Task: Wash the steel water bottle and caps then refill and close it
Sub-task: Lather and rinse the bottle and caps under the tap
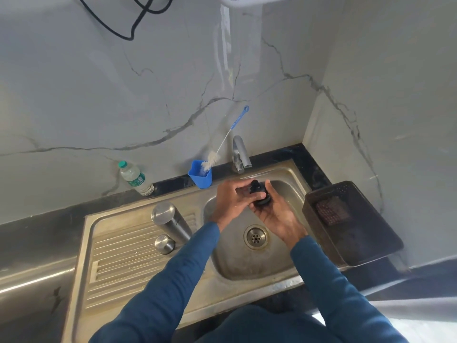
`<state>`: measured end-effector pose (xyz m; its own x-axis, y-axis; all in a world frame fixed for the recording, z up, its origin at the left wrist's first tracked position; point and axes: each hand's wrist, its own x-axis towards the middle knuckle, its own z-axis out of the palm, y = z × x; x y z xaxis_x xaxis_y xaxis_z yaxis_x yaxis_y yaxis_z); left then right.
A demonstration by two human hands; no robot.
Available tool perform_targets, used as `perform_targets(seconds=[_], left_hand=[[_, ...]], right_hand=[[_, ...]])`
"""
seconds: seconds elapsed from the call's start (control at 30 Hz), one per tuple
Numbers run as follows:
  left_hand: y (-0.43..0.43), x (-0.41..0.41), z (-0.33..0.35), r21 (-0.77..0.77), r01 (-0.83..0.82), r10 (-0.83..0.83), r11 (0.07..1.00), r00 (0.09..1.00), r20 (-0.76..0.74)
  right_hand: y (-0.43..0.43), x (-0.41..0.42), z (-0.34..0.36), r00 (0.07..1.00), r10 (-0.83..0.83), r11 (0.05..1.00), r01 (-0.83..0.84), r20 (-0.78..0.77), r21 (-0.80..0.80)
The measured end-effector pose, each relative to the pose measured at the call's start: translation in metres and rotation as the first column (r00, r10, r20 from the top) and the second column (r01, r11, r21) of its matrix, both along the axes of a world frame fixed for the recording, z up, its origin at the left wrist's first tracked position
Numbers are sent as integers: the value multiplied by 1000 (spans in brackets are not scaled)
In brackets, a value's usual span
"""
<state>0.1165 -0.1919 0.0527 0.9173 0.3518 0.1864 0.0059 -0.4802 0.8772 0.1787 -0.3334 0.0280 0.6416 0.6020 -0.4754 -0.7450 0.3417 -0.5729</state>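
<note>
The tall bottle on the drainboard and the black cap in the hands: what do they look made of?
The tall upside-down bottle looks like brushed steel: grey, with soft metallic highlights. The black inner cap, held by both hands, looks like matte plastic, likely; it is dark with no glints.

One steel bottle, one steel cap, one black cap, one plastic bottle, one brush, two hands.

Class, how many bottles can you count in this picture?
2: a steel water bottle standing upside down on the draining board, and a plastic water bottle on the counter by the wall.
</note>
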Motion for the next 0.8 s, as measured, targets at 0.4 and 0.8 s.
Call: perform_targets(seconds=[0.4, 0.8], left_hand=[[-8, -3, -4, 222, -38, 28, 974, 998, 48], [16, -4, -8, -17, 102, -104, 995, 984, -142]], right_hand=[[-2, -6, 0, 999, 49, 995, -49, 9, -84], [-19, 5, 12, 938, 238, 967, -205, 251, -151]])
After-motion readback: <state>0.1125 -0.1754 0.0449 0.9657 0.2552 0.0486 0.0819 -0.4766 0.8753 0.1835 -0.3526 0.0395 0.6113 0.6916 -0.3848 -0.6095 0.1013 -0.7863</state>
